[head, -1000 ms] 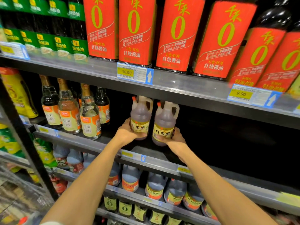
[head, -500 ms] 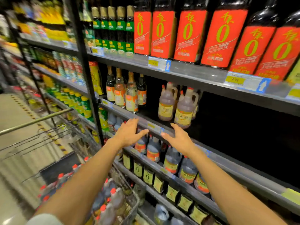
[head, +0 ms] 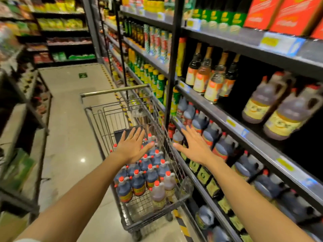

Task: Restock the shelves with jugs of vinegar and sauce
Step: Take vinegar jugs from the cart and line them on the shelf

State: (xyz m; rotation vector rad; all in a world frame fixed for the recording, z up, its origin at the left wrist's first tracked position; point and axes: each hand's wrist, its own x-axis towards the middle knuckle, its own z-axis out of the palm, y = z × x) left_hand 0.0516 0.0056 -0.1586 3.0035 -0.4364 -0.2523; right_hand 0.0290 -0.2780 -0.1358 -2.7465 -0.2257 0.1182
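A wire shopping cart (head: 104, 112) stands in the aisle, its near end packed with several red-capped jugs (head: 139, 184) of dark sauce and pale vinegar. My left hand (head: 132, 147) hovers over the jugs, fingers spread and holding nothing. My right hand (head: 195, 147) is also spread and bare, above the cart's right rim beside the shelf. Two yellow-labelled vinegar jugs (head: 262, 103) (head: 290, 117) stand side by side on the dark middle shelf (head: 244, 135) at the right.
The shelf rack on the right holds tall glass bottles (head: 209, 79), red-labelled sauce bottles (head: 286, 13) above, and rows of jugs (head: 222, 145) below. The tiled aisle floor (head: 70, 119) runs ahead on the left. More shelving (head: 21, 119) lines the left side.
Both hands let go of the two vinegar jugs, which now stand on the middle shelf. My hands have swung down and left over the cart, and my view has turned toward the aisle.
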